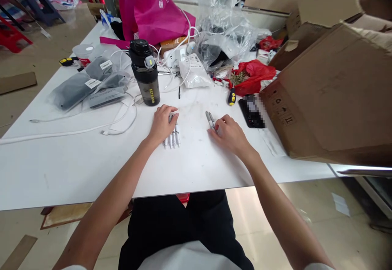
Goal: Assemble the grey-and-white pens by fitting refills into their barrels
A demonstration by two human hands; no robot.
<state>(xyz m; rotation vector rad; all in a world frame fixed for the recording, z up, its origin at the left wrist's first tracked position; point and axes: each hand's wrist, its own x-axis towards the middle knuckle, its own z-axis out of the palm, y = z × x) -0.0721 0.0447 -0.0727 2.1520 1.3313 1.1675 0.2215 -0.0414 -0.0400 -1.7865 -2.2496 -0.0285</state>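
My left hand (162, 124) lies over a row of several white pens (172, 140) on the table, its fingers and thumb curled round their upper part. Their lower ends stick out side by side toward me. To the right, my right hand (231, 134) is closed on grey-tipped pens (210, 119), whose ends point away from me. How many pens it covers is hidden by the fingers. Bare tabletop lies between the two hands. Just beyond my left hand stands a dark drink bottle (147, 84).
A phone (251, 112) and a screwdriver (232, 97) lie beyond my right hand, beside a large cardboard box (327, 98). Wrapped dark packages (76, 91) and white cables (76, 131) are at left. Behind are a pink bag (153, 12), clear plastic (226, 29) and a red bag (259, 74).
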